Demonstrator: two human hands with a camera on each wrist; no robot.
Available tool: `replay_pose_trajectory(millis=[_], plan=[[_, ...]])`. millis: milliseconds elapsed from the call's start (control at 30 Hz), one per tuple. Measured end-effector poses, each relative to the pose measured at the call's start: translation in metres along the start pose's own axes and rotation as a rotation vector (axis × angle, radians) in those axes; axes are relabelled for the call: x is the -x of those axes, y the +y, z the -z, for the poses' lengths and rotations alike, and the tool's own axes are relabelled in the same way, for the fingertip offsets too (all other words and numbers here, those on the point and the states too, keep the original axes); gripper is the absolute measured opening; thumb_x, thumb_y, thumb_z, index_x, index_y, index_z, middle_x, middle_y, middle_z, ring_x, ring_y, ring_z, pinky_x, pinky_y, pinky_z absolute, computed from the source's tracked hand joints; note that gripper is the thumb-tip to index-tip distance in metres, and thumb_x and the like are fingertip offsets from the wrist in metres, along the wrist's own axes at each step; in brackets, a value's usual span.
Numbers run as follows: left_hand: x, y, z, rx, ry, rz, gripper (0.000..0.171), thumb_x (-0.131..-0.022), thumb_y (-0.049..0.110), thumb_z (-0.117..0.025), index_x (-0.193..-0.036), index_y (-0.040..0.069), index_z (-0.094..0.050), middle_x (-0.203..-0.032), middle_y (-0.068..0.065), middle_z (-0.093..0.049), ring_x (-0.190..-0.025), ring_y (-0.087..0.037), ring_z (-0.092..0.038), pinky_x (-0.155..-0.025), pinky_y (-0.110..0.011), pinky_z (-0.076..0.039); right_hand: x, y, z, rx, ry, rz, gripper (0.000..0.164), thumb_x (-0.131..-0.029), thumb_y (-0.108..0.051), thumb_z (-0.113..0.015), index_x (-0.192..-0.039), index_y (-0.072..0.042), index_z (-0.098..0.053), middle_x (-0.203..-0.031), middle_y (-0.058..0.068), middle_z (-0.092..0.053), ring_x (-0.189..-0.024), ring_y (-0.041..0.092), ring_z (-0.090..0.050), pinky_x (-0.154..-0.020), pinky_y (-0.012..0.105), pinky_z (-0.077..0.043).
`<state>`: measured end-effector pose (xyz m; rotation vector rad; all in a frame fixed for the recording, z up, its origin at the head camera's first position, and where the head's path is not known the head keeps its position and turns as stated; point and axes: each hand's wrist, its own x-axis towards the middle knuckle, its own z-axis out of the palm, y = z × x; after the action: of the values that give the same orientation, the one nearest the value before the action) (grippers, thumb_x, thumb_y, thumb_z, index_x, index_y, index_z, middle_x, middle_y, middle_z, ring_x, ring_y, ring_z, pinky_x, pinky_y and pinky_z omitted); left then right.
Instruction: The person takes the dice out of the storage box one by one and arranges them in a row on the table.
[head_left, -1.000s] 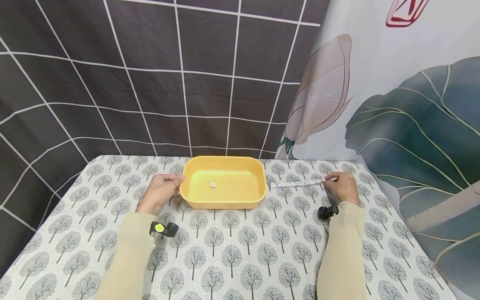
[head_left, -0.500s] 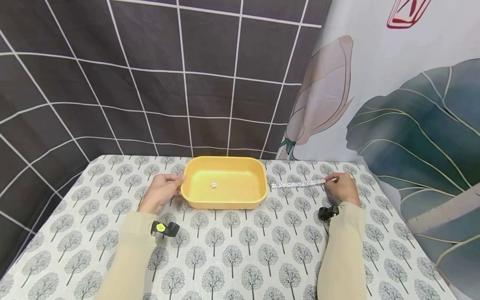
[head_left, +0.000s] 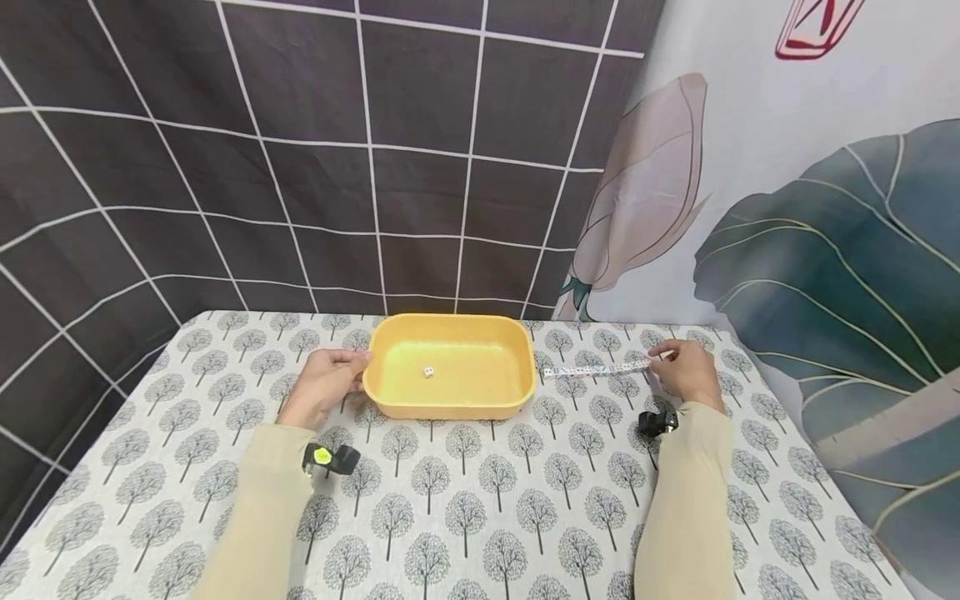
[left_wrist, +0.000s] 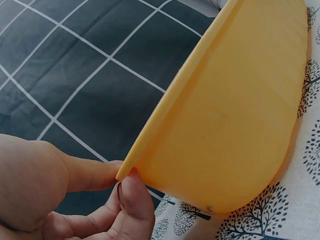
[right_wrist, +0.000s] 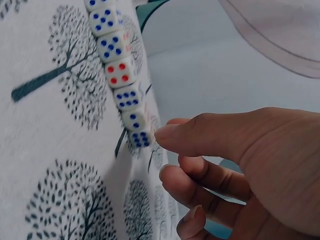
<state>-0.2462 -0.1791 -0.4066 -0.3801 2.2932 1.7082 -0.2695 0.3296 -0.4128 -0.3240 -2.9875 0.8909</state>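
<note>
A yellow plastic basin (head_left: 450, 411) stands near the table's back edge, one white die (head_left: 429, 372) lying inside on its left. My left hand (head_left: 326, 379) pinches the basin's left rim between thumb and fingers, as the left wrist view shows close up on the rim (left_wrist: 165, 102). To the right of the basin runs a straight row of white dice (head_left: 596, 369) on the cloth. My right hand (head_left: 686, 372) is at the row's right end. In the right wrist view its thumb tip is right beside the end die (right_wrist: 140, 139), its other fingers loosely bent and holding nothing.
A white tablecloth (head_left: 465, 500) with a tree print covers the table. Behind it hangs a dark cloth (head_left: 300, 183) with a white grid. A pale curtain (head_left: 735, 167) with flower and leaf pictures hangs on the right.
My right hand has lifted slightly at the end of the dice row, its fingers coming off the end die. The left hand, basin and single die have stayed in place.
</note>
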Motion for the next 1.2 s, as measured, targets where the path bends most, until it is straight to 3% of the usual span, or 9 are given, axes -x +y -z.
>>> replay_pose_trajectory(millis=[500,900,1200], plan=[[0.000,0.000,-0.001,0.006,0.003,-0.007,0.040,-0.105,0.023,-0.057,-0.131,-0.007,-0.056,-0.107,-0.009,-0.067,-0.085,-0.012,-0.065,-0.087,-0.027,-0.059,0.002,-0.033,0.006,-0.014,0.065,0.229,0.025,-0.097,-0.015,-0.067,-0.118,-0.003,-0.071,-0.087,0.011,-0.068,-0.069,0.019,-0.053,-0.063,0.031,-0.044],[-0.001,-0.001,0.000,0.009,0.006,-0.017,0.041,-0.105,0.023,-0.057,-0.132,-0.008,-0.056,-0.101,-0.005,-0.067,-0.080,-0.009,-0.064,-0.085,-0.026,-0.059,0.001,-0.062,0.000,-0.091,0.069,0.348,0.023,-0.094,-0.013,-0.072,-0.114,-0.004,-0.073,-0.084,0.008,-0.063,-0.067,0.013,-0.050,-0.058,0.025,-0.041],[-0.001,-0.002,0.000,0.004,0.001,-0.027,0.041,-0.105,0.023,-0.057,-0.131,-0.008,-0.056,-0.098,-0.003,-0.067,-0.080,-0.008,-0.063,-0.085,-0.026,-0.058,0.001,-0.089,-0.011,-0.121,0.045,0.398,0.022,-0.093,-0.014,-0.073,-0.114,-0.006,-0.074,-0.084,0.007,-0.064,-0.074,0.016,-0.057,-0.060,0.023,-0.046]])
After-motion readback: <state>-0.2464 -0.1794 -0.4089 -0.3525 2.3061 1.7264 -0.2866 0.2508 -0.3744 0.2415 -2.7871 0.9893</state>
